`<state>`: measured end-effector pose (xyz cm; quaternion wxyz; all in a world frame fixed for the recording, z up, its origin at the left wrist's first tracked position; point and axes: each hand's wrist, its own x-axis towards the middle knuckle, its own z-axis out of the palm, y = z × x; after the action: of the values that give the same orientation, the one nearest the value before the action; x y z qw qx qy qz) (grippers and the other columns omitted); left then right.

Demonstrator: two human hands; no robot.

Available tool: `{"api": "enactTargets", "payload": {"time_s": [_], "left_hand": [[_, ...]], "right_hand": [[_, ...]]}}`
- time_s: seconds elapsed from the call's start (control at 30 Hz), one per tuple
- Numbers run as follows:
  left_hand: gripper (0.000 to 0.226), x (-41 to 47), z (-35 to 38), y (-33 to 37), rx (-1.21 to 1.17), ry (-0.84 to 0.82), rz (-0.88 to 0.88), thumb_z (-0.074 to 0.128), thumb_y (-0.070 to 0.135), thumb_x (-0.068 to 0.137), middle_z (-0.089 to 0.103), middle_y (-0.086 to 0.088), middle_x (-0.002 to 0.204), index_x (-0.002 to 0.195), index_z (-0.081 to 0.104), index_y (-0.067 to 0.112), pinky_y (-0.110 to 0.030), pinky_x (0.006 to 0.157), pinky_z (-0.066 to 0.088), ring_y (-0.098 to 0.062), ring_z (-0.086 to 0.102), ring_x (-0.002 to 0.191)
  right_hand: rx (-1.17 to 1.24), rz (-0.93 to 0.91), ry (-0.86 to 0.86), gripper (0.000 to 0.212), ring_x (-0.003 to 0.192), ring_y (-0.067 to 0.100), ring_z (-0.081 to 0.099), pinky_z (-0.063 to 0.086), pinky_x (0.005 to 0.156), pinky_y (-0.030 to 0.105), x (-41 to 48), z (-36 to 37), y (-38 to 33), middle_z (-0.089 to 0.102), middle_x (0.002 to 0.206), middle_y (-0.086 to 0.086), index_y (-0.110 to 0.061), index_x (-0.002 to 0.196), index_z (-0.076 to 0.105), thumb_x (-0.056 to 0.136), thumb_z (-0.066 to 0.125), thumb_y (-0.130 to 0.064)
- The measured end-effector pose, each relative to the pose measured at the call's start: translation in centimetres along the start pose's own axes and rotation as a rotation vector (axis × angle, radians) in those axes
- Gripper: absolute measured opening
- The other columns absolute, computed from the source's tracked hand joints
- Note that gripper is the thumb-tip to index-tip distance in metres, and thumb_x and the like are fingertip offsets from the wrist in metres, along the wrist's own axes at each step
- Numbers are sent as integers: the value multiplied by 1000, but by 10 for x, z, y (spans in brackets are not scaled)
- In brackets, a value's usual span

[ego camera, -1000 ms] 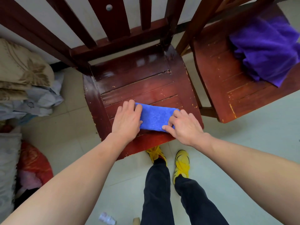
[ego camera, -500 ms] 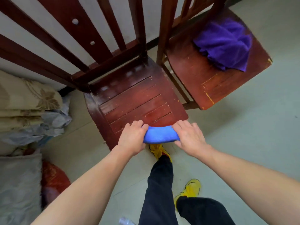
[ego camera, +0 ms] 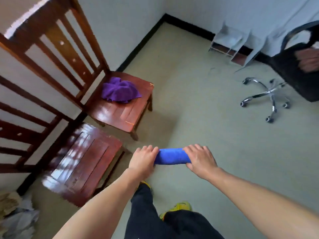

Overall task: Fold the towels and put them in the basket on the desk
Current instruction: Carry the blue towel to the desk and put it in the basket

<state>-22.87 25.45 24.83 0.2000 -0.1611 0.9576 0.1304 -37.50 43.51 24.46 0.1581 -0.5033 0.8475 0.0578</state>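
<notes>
2 towels: blue towel [ego camera: 172, 156] at 6 o'clock, purple towel [ego camera: 120, 90] at 10. 2 wooden chairs [ego camera: 89, 163] [ego camera: 124, 111], 1 office chair [ego camera: 269, 94], 2 hands [ego camera: 143, 161] [ego camera: 200, 158].

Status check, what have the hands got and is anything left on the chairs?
Left hand and right hand grip the ends of the folded blue towel, clear of the chairs. Purple towel unfolded on far chair. Basket not in view.

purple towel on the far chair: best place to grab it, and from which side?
Probably from above, pinching the raised bunch at the top of the purple towel. It lies crumpled in a loose heap on the wooden chair seat, with no flat edge clearly showing. The chair back blocks the wall side, so the open front is the clearer approach. Both hands are busy holding the blue towel.
</notes>
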Motion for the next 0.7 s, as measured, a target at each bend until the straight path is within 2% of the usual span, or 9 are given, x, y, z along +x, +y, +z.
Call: {"api": "enactTargets", "payload": {"time_s": [0.1,0.2,0.27,0.37,0.53,0.6,0.7], "left_hand": [[45,24,-36,80,87,29,158,56,21,82,53,-6,118,125,46,15,-36,86,38,-30,51,110],[41,49,-71,153,184,56,304,53,21,83,51,-5,118,123,44,16,-35,87,37,-28,49,109],[39,67,-91,198,261,72,400,51,20,85,50,-5,119,123,42,16,-35,88,36,-27,48,110],[42,99,-118,258,351,110,541,49,23,88,48,-5,123,128,40,15,-34,91,35,-27,46,112],[45,168,-153,370,450,142,757,50,25,88,48,-5,126,131,39,15,-35,94,34,-27,46,115],[46,183,-161,396,475,132,773,51,26,88,49,-4,126,131,38,15,-35,94,34,-27,47,115],[45,223,-180,467,527,146,897,50,27,88,50,-4,125,130,38,16,-36,94,34,-27,47,114]], "right_hand": [[30,169,13,46,78,25,63,44,62,35,-59,-27,66,64,83,-3,-20,90,61,50,81,-33],[82,323,64,39,104,25,55,39,80,37,-109,-42,126,59,107,-3,-20,108,56,72,65,-33],[116,412,127,39,113,23,50,36,86,36,-138,-48,160,55,117,-4,-21,114,52,79,59,-35],[119,533,208,40,113,23,49,35,86,35,-172,-60,208,55,118,-4,-21,114,52,79,60,-37],[118,748,276,41,102,25,56,40,79,38,-223,-74,298,60,107,-1,-18,107,57,71,68,-36],[114,793,288,40,98,25,57,43,77,37,-232,-79,319,62,104,-1,-18,103,58,69,69,-36],[122,925,327,40,97,24,58,45,76,38,-256,-84,373,62,103,-2,-18,102,59,67,69,-36]]}}
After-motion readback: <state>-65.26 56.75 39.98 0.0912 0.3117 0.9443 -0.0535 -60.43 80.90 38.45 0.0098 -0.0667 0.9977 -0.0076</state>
